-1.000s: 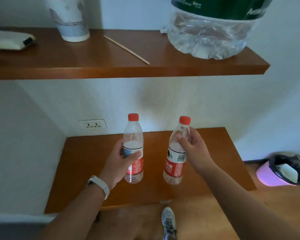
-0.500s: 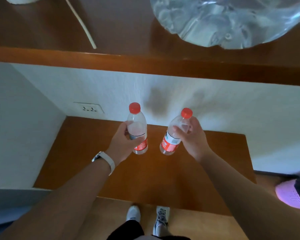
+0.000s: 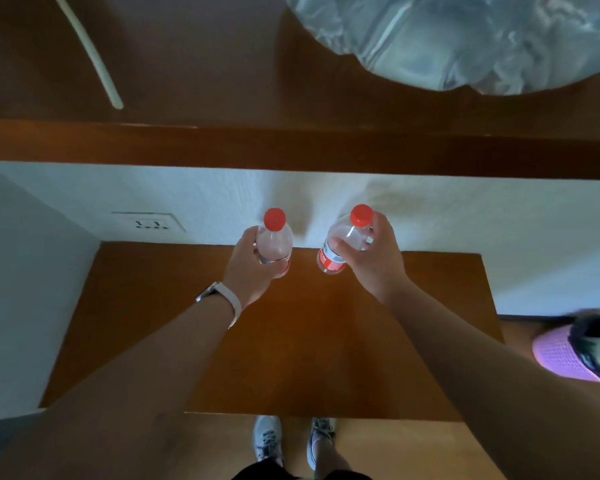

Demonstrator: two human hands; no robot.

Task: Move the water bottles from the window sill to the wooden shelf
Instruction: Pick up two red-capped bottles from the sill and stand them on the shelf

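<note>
- Our left hand (image 3: 246, 271) curls round the left bottle (image 3: 276, 245) just under its red cap; a watch (image 3: 222, 297) sits on that wrist.
- Our right hand (image 3: 374, 265) wraps the right bottle (image 3: 330, 259) near its neck; this bottle tilts, cap leaning right.
- The two bottles are side by side, just apart, near the wall and over the back of the lower shelf (image 3: 153, 323); we cannot tell whether their bases touch it.
- The upper shelf (image 3: 291, 150) spans the view above them, carrying a stick (image 3: 90, 57) and a big clear jug (image 3: 465, 39).
- A socket (image 3: 149, 223) is on the wall at left; a pink bin (image 3: 561, 355) stands on the floor at right.
</note>
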